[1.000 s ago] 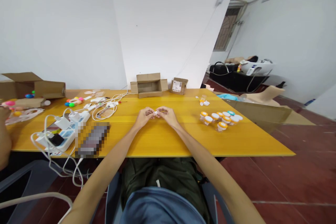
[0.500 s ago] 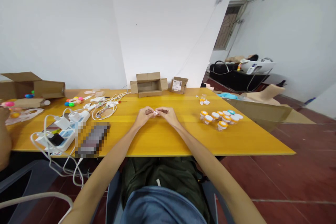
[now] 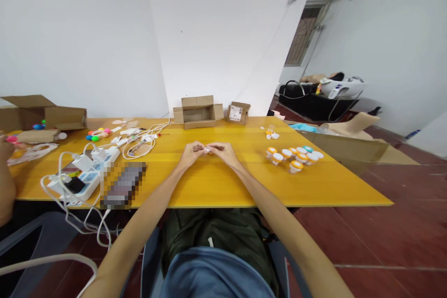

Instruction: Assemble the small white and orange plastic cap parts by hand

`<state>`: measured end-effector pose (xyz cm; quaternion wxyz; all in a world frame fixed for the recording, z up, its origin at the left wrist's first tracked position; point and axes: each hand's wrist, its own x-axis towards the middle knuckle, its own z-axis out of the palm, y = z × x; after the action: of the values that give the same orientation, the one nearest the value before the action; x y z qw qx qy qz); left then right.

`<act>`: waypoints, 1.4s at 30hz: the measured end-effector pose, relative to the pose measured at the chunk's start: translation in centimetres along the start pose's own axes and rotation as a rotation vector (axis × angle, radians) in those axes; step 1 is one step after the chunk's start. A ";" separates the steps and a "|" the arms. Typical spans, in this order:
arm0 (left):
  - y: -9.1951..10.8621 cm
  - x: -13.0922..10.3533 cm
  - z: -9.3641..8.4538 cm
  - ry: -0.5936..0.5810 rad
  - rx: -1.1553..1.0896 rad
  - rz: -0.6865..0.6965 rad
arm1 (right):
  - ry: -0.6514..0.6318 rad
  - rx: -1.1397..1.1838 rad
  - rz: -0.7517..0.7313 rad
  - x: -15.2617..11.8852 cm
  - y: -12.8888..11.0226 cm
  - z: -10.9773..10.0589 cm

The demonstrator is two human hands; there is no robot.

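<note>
Pinching a small pale piece (image 3: 207, 150), both hands (image 3: 192, 155) meet between cables (image 3: 163, 125) and lidded jars (image 3: 296, 166) (open box (image 3: 199, 125) beyond).

Layout: hands mid-table, cartons along the back, jars right, power strip left.
Left hand (image 3: 191, 154) and right hand (image 3: 223, 153) over table (image 3: 216, 188), small piece (image 3: 207, 150) between their fingertips. Straight behind: middle carton (image 3: 199, 125) near back edge, wall (image 3: 216, 32) behind it; second carton (image 3: 238, 113) just to its right. Right of right hand: jars (image 3: 296, 166) in a cluster, loose parts (image 3: 274, 136) behind them. Left of left hand: phone (image 3: 124, 185) near front edge, power strip (image 3: 91, 176) just left of it with plugs (image 3: 84, 164) in it, cable (image 3: 162, 126) behind phone, balls (image 3: 95, 138) left of cable. Left carton (image 3: 66, 118) at back-left. Another person's hand (image 3: 4, 149) far left.
</note>
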<state>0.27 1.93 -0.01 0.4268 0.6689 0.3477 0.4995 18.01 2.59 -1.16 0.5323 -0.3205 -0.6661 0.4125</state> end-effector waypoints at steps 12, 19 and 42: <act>0.2 -0.1 -0.1 0.013 -0.001 0.021 | -0.059 -0.080 -0.107 -0.5 -0.3 0.2; 0.0 0.0 0.1 0.006 0.012 -0.003 | -0.041 -0.132 -0.141 -0.6 -0.1 0.3; 0.2 -0.1 0.2 -0.017 -0.011 -0.022 | 0.003 -0.075 -0.024 -0.5 -0.6 0.4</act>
<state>0.47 1.70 0.12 0.4388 0.6668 0.3486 0.4912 17.76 1.82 -0.90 0.5260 -0.3330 -0.6840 0.3803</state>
